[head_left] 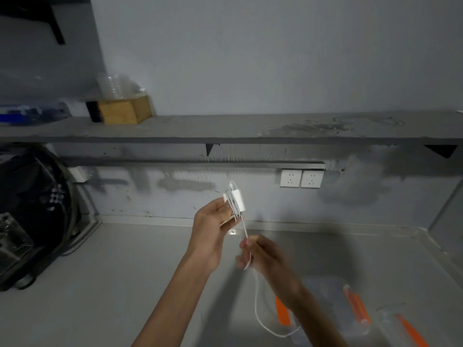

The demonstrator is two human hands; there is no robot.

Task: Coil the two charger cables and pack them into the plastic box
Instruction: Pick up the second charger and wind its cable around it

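My left hand (213, 226) is raised above the counter and holds a white charger plug (238, 201) with several turns of its white cable wound around it. My right hand (263, 256) is lower and to the right, pinching the loose part of the same cable (256, 304), which hangs down in a loop toward the counter. A clear plastic box (333, 309) with orange clips lies on the counter at the lower right, partly behind my right forearm. A second cable is not visible.
A clear lid with an orange clip (411, 329) lies right of the box. A grey shelf (225, 131) runs along the wall with a wooden box (122, 111) on it. Two white wall sockets (300, 178) sit below it. A dark bag (32, 211) stands at the left.
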